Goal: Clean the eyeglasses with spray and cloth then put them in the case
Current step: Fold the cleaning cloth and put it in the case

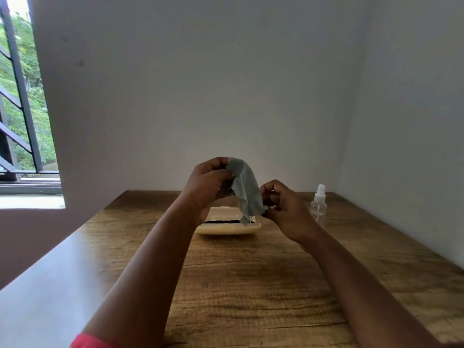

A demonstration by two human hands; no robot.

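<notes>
- Holding the grey cloth [244, 189] up over the case [227, 228], I have my left hand [209, 187] curled round its top edge, thumb and fingers pinched on the fabric.
- My right hand [283, 209] is lower, on the spray bottle's side of the case, its fingers curled in at the cloth's lower corner; it looks like a pinch on that corner, though I cannot see the contact plainly.
- I cannot see the eyeglasses clearly. A dark strip shows inside the open case, below the hanging cloth, and they may equally be hidden behind the cloth in my left hand; I cannot tell which.
- The case lies on the table [251, 285] just beyond my hands, its long axis running left to right across my view, its open lid at the back.
- Both hands hang over it, the left about above its left end and the right near its right end.
- The spray bottle [319, 204] stands upright to the right of the case, apart from it and nearest my right hand.
</notes>
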